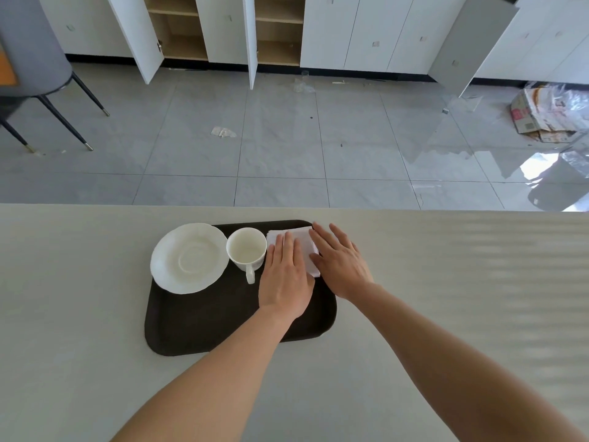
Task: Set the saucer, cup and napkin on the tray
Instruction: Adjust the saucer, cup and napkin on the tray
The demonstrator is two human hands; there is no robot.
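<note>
Dark tray (223, 320) on pale tabletop (79, 298). White saucer (189, 258) at tray's far-left corner, overhanging rim. Cup (247, 250) upright just right of saucer, handle toward person. Folded napkin (294, 242) at far-right corner. Left hand (287, 279) flat, fingers spread, pressing napkin. Right hand (339, 263) flat beside it, seemingly touching napkin's right edge; neither gripping.

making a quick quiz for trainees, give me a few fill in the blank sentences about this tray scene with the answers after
1. The cup stands directly on the ___, not on the saucer.
2. Both hands, left hand and right hand, lie flat on the ___.
3. The cup stands between the saucer and the ___.
4. The cup's handle points ___ the person.

Answers: tray; napkin; napkin; toward
</note>
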